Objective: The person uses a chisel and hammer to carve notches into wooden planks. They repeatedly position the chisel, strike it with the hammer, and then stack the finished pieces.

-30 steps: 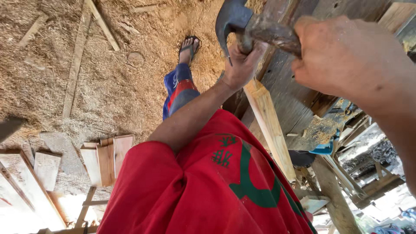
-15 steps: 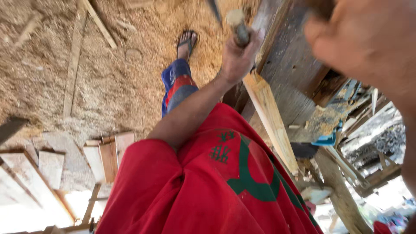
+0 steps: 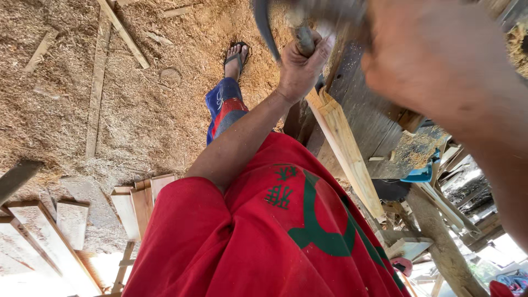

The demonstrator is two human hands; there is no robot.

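Note:
My left hand (image 3: pixel 300 66) is shut around a short round tool handle (image 3: pixel 306 39), held upright at the edge of a dark wooden bench (image 3: pixel 368 110). Just above it is the dark curved claw of a hammer (image 3: pixel 264 27), blurred by motion. My right hand (image 3: pixel 434 60) is close to the camera, large and blurred, and is shut on the hammer's handle. A pale wooden plank (image 3: pixel 346 148) slants down along the bench edge below my left hand. What the held tool's tip touches is hidden.
The floor (image 3: pixel 126 110) is thick with sawdust, with thin wooden slats (image 3: pixel 96 82) lying on it. Short cut boards (image 3: pixel 137 203) are stacked at the lower left. My sandalled foot (image 3: pixel 235 58) is planted near the bench. Timber offcuts and a blue object (image 3: pixel 421 173) lie at the right.
The hammer went up out of view half a second ago and is now down over the held tool again. My left hand has kept its grip in nearly the same place.

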